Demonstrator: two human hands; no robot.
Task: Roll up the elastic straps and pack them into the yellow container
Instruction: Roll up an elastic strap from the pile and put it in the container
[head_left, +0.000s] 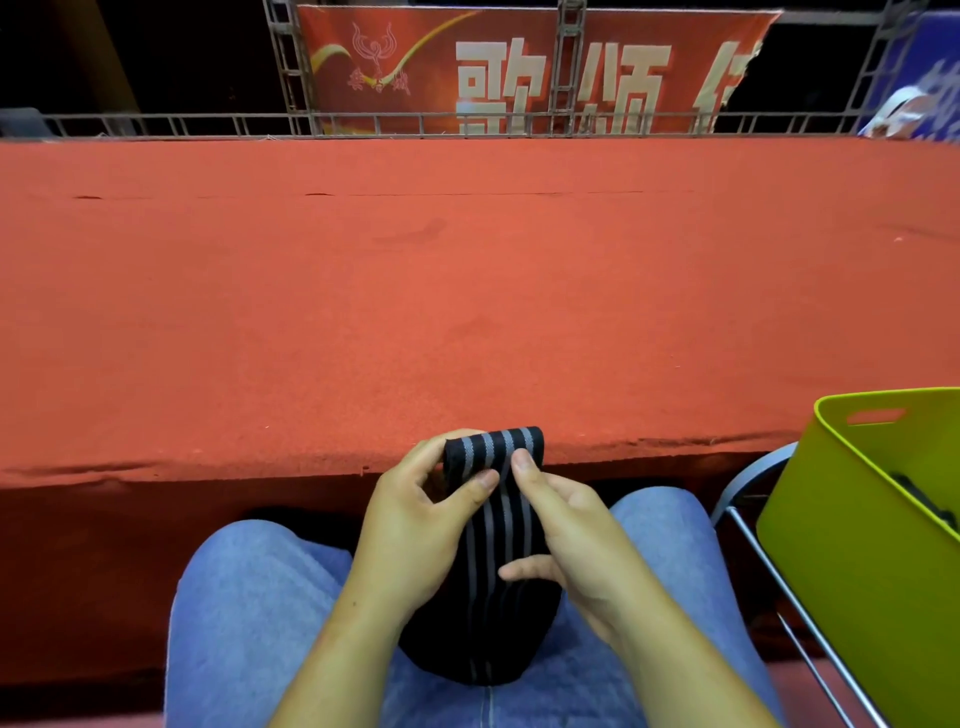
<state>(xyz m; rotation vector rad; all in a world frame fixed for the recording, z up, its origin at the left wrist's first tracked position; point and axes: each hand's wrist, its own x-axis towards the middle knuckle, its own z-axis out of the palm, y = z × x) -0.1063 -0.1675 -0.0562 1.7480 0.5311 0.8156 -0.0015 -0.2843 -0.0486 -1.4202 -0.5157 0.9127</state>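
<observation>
— How far along?
— Barely into rolling; pinching far end of black grey-striped elastic strap (498, 525) over lap with left hand (415, 525) and right hand (569, 540).
— Packed?
— Not yet; yellow plastic container (857, 545) near right, holding something dark.

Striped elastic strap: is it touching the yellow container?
Apart. The head view shows the strap gripped by the left hand and right hand over the lap, with a clear gap to the yellow container at the right.
</observation>
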